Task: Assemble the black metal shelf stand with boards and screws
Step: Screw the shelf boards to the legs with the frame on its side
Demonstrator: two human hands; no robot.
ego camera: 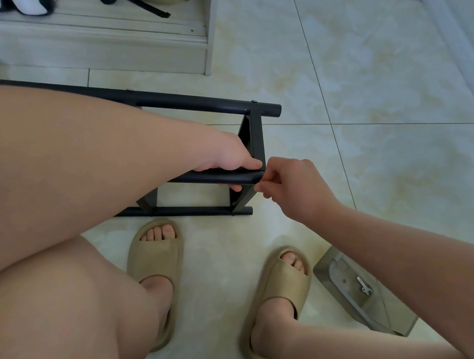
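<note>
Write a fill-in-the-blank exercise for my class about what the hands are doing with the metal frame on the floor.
1. The tube that the left hand grips is ____ in colour.
2. The right hand pinches at that tube's ____.
3. The frame lies on the tiled ____.
4. The clear box holding a small wrench stands by the ____ foot.

Missing words: black; end; floor; right.
</note>
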